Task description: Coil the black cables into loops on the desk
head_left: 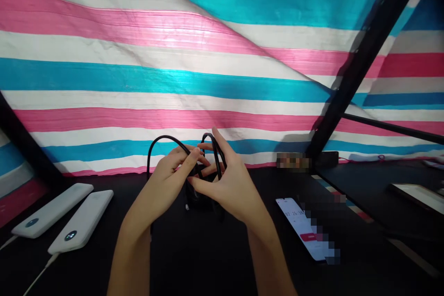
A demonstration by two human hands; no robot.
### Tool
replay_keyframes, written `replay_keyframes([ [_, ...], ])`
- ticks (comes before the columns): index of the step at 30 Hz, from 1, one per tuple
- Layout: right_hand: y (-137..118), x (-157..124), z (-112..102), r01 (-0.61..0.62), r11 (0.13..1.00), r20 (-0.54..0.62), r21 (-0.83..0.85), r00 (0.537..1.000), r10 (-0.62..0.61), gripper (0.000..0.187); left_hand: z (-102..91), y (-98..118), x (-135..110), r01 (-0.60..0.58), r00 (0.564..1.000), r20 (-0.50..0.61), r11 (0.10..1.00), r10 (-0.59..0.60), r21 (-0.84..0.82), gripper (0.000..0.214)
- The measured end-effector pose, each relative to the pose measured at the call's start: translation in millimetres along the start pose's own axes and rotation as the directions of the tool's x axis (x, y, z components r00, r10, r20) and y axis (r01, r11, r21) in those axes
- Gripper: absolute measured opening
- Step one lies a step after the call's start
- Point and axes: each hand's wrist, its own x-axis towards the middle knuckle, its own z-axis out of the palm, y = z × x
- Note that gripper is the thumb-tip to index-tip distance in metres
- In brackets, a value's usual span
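Both my hands meet above the black table (pixel 194 259), working a black cable (pixel 163 139) that loops up over them. My left hand (pixel 169 176) pinches the cable between thumb and fingers near the middle. My right hand (pixel 225 182) has the cable wound around its fingers, with the thumb pressed against the strands. A small white plug end hangs just below the hands. The lower part of the cable is hidden against the dark table.
Two white power banks (pixel 83 219) lie at the left with white leads attached. A phone (pixel 305 231) with a lit screen lies to the right. A striped pink, blue and white tarp (pixel 173 69) hangs behind. A black frame pole (pixel 364 55) slants at the right.
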Motion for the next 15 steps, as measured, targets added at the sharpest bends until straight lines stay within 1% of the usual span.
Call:
replay_keyframes([
  [2,-0.3,-0.3,2.5,0.032,0.996,-0.034,-0.079,0.999,-0.035,0.092,-2.3,0.3,-1.2,0.021,0.999,0.05,1.0,-0.021,0.001,0.039],
  [4,-0.4,-0.4,3.0,0.054,0.992,-0.028,-0.116,0.998,-0.057,0.086,-6.8,-1.3,-2.3,0.032,0.996,0.085,0.999,-0.033,0.014,0.038],
  [7,-0.3,-0.2,-1.0,0.047,0.995,0.002,-0.093,0.999,-0.047,0.074,-13.1,-6.1,-2.8,0.029,0.994,0.106,0.997,-0.036,0.069,0.04],
  [9,-0.3,0.0,-5.1,0.033,0.997,-0.01,-0.072,0.999,-0.033,0.069,-15.3,-8.5,-2.4,0.02,0.995,0.096,0.993,-0.031,0.115,0.041],
  [12,0.3,0.9,-11.8,0.06,0.995,-0.08,-0.075,0.995,-0.066,0.062,-17.3,-8.4,-2.3,-0.027,0.993,0.114,0.989,0.011,0.144,0.036],
  [15,1.5,2.9,-18.7,0.114,0.988,-0.186,-0.101,0.974,-0.132,0.055,-22.0,-5.6,-4.6,-0.091,0.988,0.136,0.988,0.074,0.121,0.031],
])
